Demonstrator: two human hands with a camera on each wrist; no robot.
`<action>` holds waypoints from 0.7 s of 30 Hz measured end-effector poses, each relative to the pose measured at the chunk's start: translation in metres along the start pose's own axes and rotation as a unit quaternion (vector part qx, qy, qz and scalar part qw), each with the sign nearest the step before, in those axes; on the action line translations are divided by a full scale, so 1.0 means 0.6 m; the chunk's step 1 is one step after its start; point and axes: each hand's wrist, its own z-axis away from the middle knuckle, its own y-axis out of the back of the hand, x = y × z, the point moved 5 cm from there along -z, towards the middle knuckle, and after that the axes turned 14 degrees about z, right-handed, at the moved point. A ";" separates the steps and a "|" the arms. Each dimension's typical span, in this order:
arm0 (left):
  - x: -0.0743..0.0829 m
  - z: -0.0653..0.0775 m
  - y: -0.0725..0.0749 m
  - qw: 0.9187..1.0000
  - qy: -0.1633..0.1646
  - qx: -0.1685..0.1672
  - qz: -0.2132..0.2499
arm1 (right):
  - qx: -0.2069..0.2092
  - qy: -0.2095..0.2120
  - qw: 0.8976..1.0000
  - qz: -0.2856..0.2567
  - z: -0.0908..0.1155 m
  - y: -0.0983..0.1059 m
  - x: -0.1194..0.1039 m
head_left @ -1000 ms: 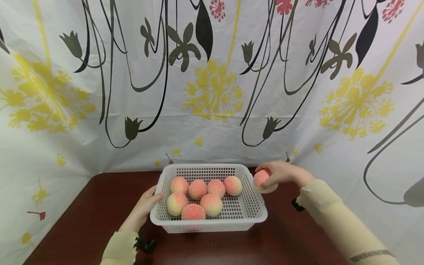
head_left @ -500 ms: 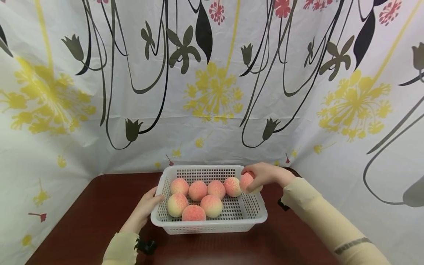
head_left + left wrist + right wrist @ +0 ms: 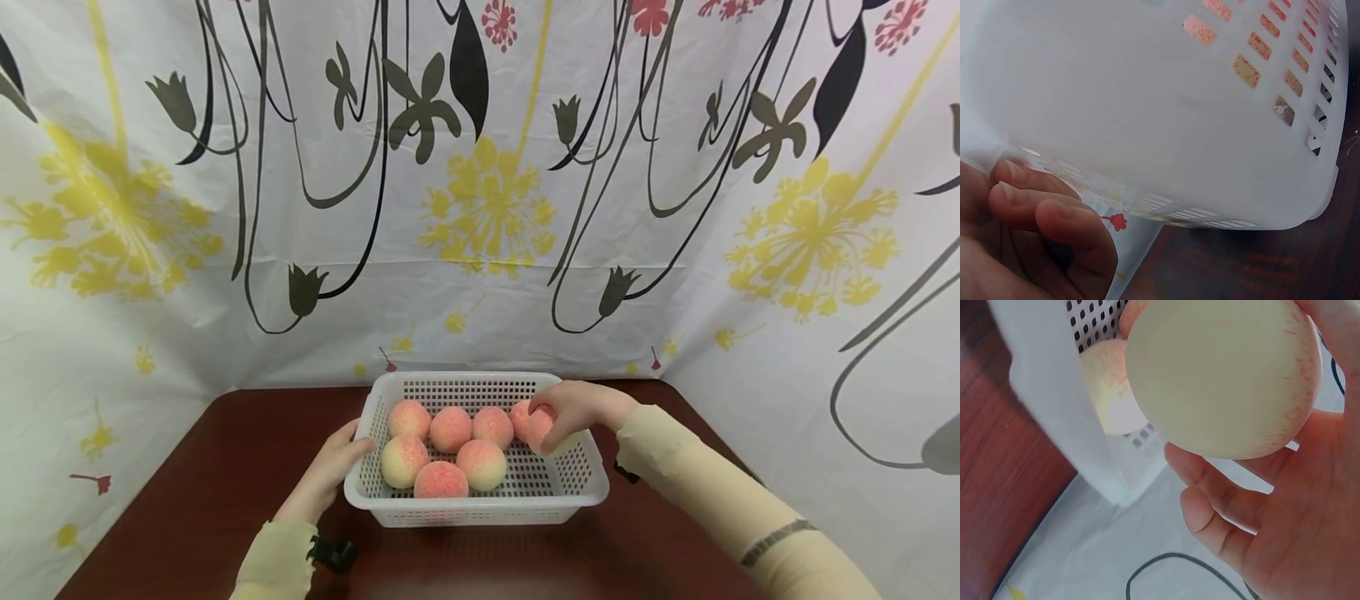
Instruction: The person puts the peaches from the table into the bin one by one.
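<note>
A white plastic basket point(image 3: 480, 503) with perforated walls stands on the table and bears several pink-and-cream peaches point(image 3: 482, 464). My left hand point(image 3: 328, 468) holds the basket's left rim, thumb over the edge. In the left wrist view its curled fingers point(image 3: 1072, 225) lie by the outer side of the basket wall point(image 3: 1110, 112). My right hand point(image 3: 581, 408) grips another peach point(image 3: 542, 428) over the right part of the basket, partly hiding the rightmost peach of the back row. In the right wrist view the held peach point(image 3: 1222, 375) shows its pale underside.
The dark red-brown table point(image 3: 225, 483) extends on both sides of the basket. A white curtain point(image 3: 495, 333) printed with flowers hangs behind and along the sides. A black strap device point(image 3: 333, 553) sits at the left wrist.
My right hand has carried the held peach leftward from outside the basket's right rim to over its inside, beside the back row. The left hand has stayed on the rim.
</note>
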 end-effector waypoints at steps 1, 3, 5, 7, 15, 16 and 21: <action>0.000 0.000 0.000 1.000 0.001 0.000 0.001 | -0.002 0.005 1.000 0.001 -0.001 -0.003 -0.004; 0.000 0.001 0.000 1.000 0.003 0.000 0.001 | -0.006 0.008 1.000 0.005 -0.004 -0.007 -0.009; 0.000 0.002 0.000 1.000 0.004 0.001 -0.001 | -0.007 0.008 1.000 0.010 -0.007 -0.011 -0.013; 0.000 0.002 0.000 1.000 0.004 0.004 -0.004 | -0.014 0.002 1.000 0.013 -0.009 -0.014 -0.014; 0.000 0.000 0.000 1.000 0.001 0.003 0.000 | -0.039 0.002 0.999 -0.009 -0.016 -0.031 -0.018; 0.000 0.000 0.001 1.000 0.001 0.003 0.000 | -0.041 0.002 0.999 -0.014 -0.017 -0.034 -0.018; -0.001 -0.002 0.001 1.000 0.002 0.003 0.000 | -0.044 0.009 0.998 -0.045 -0.018 -0.042 -0.023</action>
